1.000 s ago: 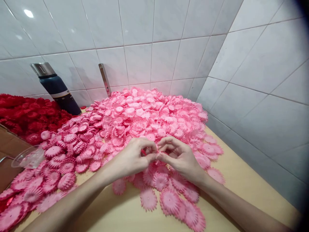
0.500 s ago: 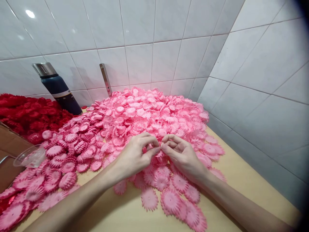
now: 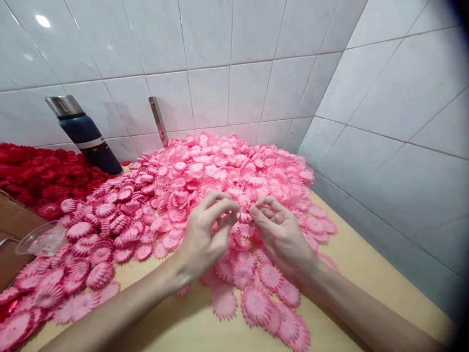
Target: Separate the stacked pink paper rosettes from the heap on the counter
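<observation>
My left hand [image 3: 210,230] hovers above the near side of a large heap of pink scalloped discs [image 3: 216,161], fingers curled in toward the thumb. Whatever its fingertips hold, if anything, I cannot make out. Facing it, a small gap away, my right hand [image 3: 282,234] pinches thumb against index finger, with something too small to name at the tips. Beneath both hands lie loose pink discs with toothed edges and a small centre hole, such as this pink disc [image 3: 257,303] between my forearms.
A dark blue bottle [image 3: 91,139] with a steel cap stands at the back left, beside a pile of red scalloped pieces [image 3: 44,176]. A clear plastic cup [image 3: 42,239] and a cardboard box [image 3: 14,220] are at the left. Tiled walls border the table [image 3: 176,322] behind and right.
My hands have drawn slightly apart; their fingertips were nearly touching. The left hand has tilted upward with its fingers more raised. The view has shifted slightly.
</observation>
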A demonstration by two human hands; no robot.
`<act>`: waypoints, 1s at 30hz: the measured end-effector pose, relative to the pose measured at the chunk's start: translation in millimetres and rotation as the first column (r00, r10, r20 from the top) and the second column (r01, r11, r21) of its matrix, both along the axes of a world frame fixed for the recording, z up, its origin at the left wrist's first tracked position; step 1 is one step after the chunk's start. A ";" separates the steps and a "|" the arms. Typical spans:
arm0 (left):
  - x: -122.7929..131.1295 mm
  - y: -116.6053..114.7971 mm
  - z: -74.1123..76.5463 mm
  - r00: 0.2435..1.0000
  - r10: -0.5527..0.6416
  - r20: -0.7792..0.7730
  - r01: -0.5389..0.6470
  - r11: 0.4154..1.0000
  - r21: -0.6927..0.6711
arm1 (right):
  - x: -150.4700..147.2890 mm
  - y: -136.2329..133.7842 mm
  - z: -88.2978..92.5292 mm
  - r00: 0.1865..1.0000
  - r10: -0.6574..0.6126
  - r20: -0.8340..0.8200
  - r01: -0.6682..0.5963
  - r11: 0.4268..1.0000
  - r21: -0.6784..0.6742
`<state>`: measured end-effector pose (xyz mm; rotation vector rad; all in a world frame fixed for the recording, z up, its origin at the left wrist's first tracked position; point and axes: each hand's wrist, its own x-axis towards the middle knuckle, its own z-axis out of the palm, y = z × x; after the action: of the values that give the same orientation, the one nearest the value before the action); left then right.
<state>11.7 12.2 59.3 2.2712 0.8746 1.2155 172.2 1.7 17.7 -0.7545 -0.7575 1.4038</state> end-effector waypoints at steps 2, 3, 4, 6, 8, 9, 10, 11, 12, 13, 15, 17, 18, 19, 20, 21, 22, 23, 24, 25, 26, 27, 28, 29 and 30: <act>-1.1 -0.9 -4.0 0.996 -0.079 -0.038 0.085 0.973 0.213 | 0.3 -1.2 3.1 1.000 -0.014 0.014 0.013 1.000 0.023; -1.9 -0.7 -5.6 0.992 -0.108 -0.068 0.123 0.942 0.311 | 0.6 -1.8 3.9 1.000 -0.016 0.026 0.015 0.999 0.039; -2.9 0.0 -6.8 0.987 -0.128 -0.101 0.158 0.906 0.394 | 1.0 -2.2 4.3 0.999 -0.017 0.041 0.015 0.999 0.052; -4.9 2.8 -8.5 0.973 -0.146 -0.181 0.222 0.815 0.536 | 1.3 -3.0 3.6 0.997 -0.015 0.075 0.009 0.997 0.072; -6.7 7.1 -9.7 0.948 -0.150 -0.280 0.302 0.702 0.645 | 0.7 -3.7 1.9 0.993 -0.011 0.114 0.001 0.996 0.086; -7.4 9.2 -10.1 0.935 -0.147 -0.323 0.337 0.653 0.678 | 0.0 -4.0 1.0 0.991 -0.012 0.131 0.000 0.996 0.091; -7.8 10.8 -10.5 0.925 -0.144 -0.350 0.361 0.617 0.700 | -0.8 -4.1 0.1 0.989 -0.018 0.144 0.003 0.995 0.100; -7.9 11.8 -10.8 0.921 -0.144 -0.361 0.372 0.595 0.712 | -1.4 -4.0 -0.7 0.987 -0.028 0.155 0.010 0.994 0.113; -7.5 11.8 -11.1 0.919 -0.145 -0.366 0.377 0.591 0.713 | -1.5 -3.5 -1.6 0.985 -0.036 0.167 0.015 0.992 0.126; -6.7 10.7 -11.4 0.920 -0.146 -0.365 0.376 0.595 0.710 | -0.8 -2.3 -2.5 0.983 -0.048 0.178 0.023 0.990 0.139; -3.6 5.7 -11.9 0.921 -0.179 -0.346 0.381 0.601 0.702 | 3.7 2.4 -4.6 0.978 -0.111 0.177 0.086 0.986 0.144; -0.1 -0.2 -11.8 0.918 -0.255 -0.305 0.397 0.606 0.689 | 11.8 9.4 -6.8 0.966 -0.216 0.141 0.199 0.972 0.123; 1.1 -2.0 -11.3 0.904 -0.284 -0.320 0.428 0.619 0.658 | 16.1 13.0 -7.8 0.958 -0.260 0.119 0.246 0.961 0.123; 1.7 -2.4 -10.2 0.902 -0.269 -0.337 0.429 0.641 0.636 | 19.8 16.2 -8.5 0.955 -0.276 0.110 0.263 0.957 0.124; 1.3 -1.0 -8.5 0.917 -0.200 -0.345 0.385 0.670 0.635 | 22.4 18.6 -9.1 0.953 -0.280 0.114 0.265 0.955 0.135; 0.0 1.9 -6.3 0.932 -0.133 -0.338 0.324 0.724 0.609 | 23.5 20.1 -9.7 0.952 -0.269 0.147 0.247 0.957 0.154; -2.4 6.1 -3.7 0.952 -0.108 -0.286 0.261 0.776 0.574 | 23.2 20.5 -10.1 0.948 -0.254 0.190 0.223 0.960 0.169; -5.5 11.2 -1.0 0.982 -0.057 -0.182 0.149 0.823 0.548 | 21.7 19.9 -10.6 0.941 -0.238 0.239 0.197 0.963 0.182; -9.2 16.5 1.5 0.995 0.013 -0.099 0.043 0.839 0.543 | 19.4 18.5 -11.0 0.933 -0.220 0.284 0.170 0.967 0.191; -13.2 21.8 3.5 0.994 0.084 -0.067 -0.033 0.835 0.549 | 16.8 16.5 -11.3 0.928 -0.197 0.317 0.140 0.971 0.194; -17.2 26.7 4.8 0.987 0.153 -0.044 -0.105 0.834 0.542 | 14.3 14.1 -11.5 0.926 -0.171 0.338 0.108 0.975 0.196; -21.0 31.1 5.2 0.977 0.213 -0.027 -0.169 0.842 0.512 | 12.2 11.6 -11.6 0.927 -0.138 0.349 0.071 0.978 0.198; -24.5 34.9 4.9 0.966 0.257 -0.011 -0.224 0.860 0.459 | 10.6 9.3 -11.5 0.930 -0.104 0.353 0.033 0.979 0.202; -27.5 38.2 3.9 0.961 0.277 0.009 -0.259 0.885 0.388 | 9.4 7.3 -11.4 0.932 -0.079 0.353 0.005 0.979 0.205; -30.1 41.0 2.5 0.956 0.293 0.025 -0.286 0.904 0.318 | 8.6 5.8 -11.1 0.934 -0.072 0.351 -0.002 0.978 0.207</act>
<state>-18.3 53.1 61.8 2.4716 1.1281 1.5619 180.8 7.5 6.6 -0.8665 -1.1479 1.1458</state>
